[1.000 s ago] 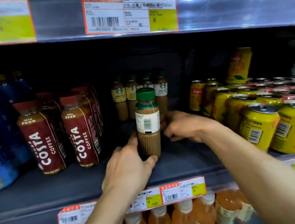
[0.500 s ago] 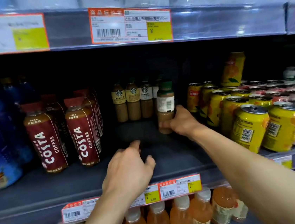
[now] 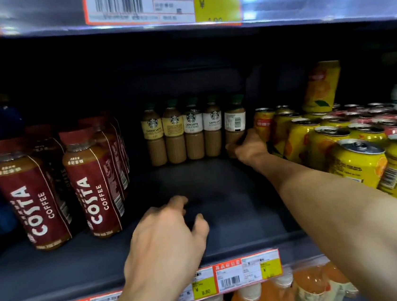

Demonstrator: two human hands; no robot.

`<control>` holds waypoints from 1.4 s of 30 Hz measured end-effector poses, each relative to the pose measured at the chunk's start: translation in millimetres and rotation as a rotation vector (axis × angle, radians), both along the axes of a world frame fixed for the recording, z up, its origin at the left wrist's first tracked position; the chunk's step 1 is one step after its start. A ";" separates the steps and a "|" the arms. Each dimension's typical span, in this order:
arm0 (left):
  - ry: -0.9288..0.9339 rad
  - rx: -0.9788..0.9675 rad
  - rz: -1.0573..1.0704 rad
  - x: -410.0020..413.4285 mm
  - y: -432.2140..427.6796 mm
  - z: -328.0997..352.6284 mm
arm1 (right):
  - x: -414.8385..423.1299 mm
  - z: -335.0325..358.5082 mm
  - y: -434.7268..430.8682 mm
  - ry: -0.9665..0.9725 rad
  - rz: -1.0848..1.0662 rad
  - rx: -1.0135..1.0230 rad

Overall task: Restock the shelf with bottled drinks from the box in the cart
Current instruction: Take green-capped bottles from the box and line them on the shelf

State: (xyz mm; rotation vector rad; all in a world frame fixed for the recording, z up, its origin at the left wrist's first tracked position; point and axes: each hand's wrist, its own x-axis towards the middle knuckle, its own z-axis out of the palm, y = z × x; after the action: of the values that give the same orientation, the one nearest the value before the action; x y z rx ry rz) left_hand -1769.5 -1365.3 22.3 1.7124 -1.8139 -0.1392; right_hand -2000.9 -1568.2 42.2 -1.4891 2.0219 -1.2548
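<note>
Red Costa bottles stand at left. The left hand hovers over the shelf front, fingers loose, holding nothing. Further right, the right hand grips the coffee bottle low, seating it at the end of the back row, beside yellow cans. Next, I'd judge: let go, then fetch another from the box.

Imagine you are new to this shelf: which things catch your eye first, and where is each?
The right hand reaches deep into the shelf, holding a green-capped coffee bottle at the right end of the back row. Dark red Costa bottles stand at the left, yellow cans crowd the right. The left hand hovers, loosely curled, near the front edge.
</note>
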 end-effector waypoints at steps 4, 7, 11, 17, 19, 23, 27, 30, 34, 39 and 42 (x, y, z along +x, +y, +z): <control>0.004 -0.006 0.004 0.0 0.1 0.1 | 1.1 -2.2 -12.9 -0.022 -0.019 -0.035; 0.003 -0.004 0.009 -0.5 -0.4 0.5 | 3.8 -2.4 -18.2 -0.072 -0.018 -0.047; -0.001 -0.009 0.022 -1.5 1.0 1.6 | 4.7 -2.0 -23.5 0.006 -0.052 -0.014; -0.010 0.002 0.016 -2.2 2.3 3.4 | 4.5 0.6 -21.0 0.084 -0.062 0.009; -0.007 0.002 0.017 -2.4 2.4 3.3 | 5.8 1.8 -19.5 0.114 -0.079 0.014; -0.012 0.001 0.014 -2.5 3.3 3.3 | 7.1 0.6 -17.4 0.044 -0.097 -0.011; -0.015 -0.004 0.014 -2.3 2.2 2.2 | 10.0 -0.3 -18.9 0.021 -0.088 -0.004; -0.022 -0.017 0.014 -2.0 2.1 1.4 | 8.2 1.0 -20.9 0.068 -0.097 -0.016; -0.018 -0.019 0.016 -1.4 2.1 0.6 | 5.3 -0.9 -22.3 0.054 -0.071 -0.023; -0.018 -0.022 0.014 -1.6 2.3 1.7 | 5.5 -2.6 -21.8 0.030 -0.031 -0.004; -0.024 -0.015 0.018 -2.5 2.2 1.9 | 4.5 -1.7 -20.0 0.041 -0.007 0.008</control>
State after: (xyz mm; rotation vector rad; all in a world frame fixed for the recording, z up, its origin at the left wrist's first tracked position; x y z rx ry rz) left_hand -1772.0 -1363.2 24.2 1.7266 -1.8124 -0.0979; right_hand -1996.4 -1588.2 40.5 -1.5172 2.0572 -1.2268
